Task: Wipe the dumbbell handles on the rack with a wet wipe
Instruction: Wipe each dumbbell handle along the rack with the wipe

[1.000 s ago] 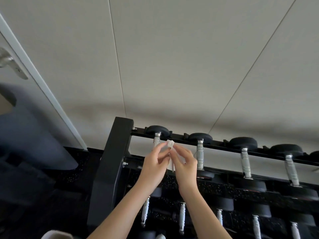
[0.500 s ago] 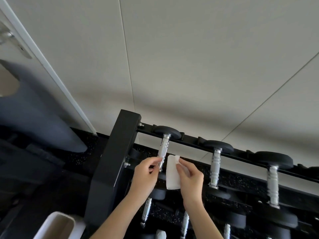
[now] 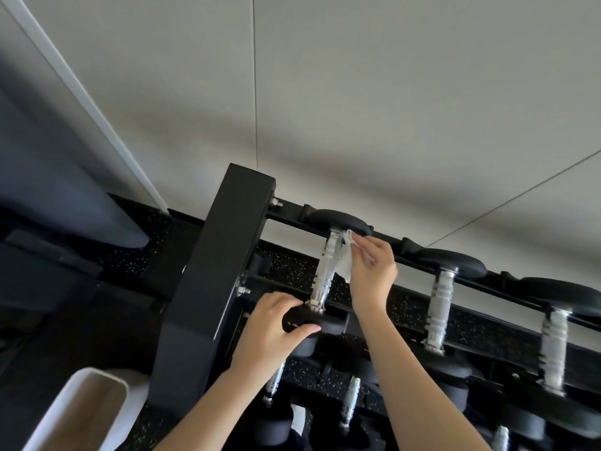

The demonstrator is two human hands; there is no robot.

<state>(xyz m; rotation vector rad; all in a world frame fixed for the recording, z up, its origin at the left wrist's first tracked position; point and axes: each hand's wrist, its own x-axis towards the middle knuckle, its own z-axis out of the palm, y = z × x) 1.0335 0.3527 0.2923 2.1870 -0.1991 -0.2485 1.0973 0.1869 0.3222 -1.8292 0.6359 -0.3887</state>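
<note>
A black dumbbell rack (image 3: pixel 208 288) stands against a pale wall, with several black-headed dumbbells on its top shelf. The leftmost dumbbell has a knurled chrome handle (image 3: pixel 325 271). My right hand (image 3: pixel 374 271) pinches a white wet wipe (image 3: pixel 345 258) and holds it against the right side of that handle, near its far end. My left hand (image 3: pixel 276 330) grips the near black head (image 3: pixel 312 319) of the same dumbbell, thumb under it and fingers over its left side.
Two more chrome handles (image 3: pixel 439 307) (image 3: pixel 553 349) lie to the right on the top shelf, and smaller dumbbells (image 3: pixel 348 402) sit on the shelf below. A white bin (image 3: pixel 74 411) stands at the lower left beside the rack's post. The floor is black speckled rubber.
My right hand has carried the wipe up against the leftmost handle. My left hand has let go of the wipe and taken hold of the dumbbell's near head. The view has moved closer.
</note>
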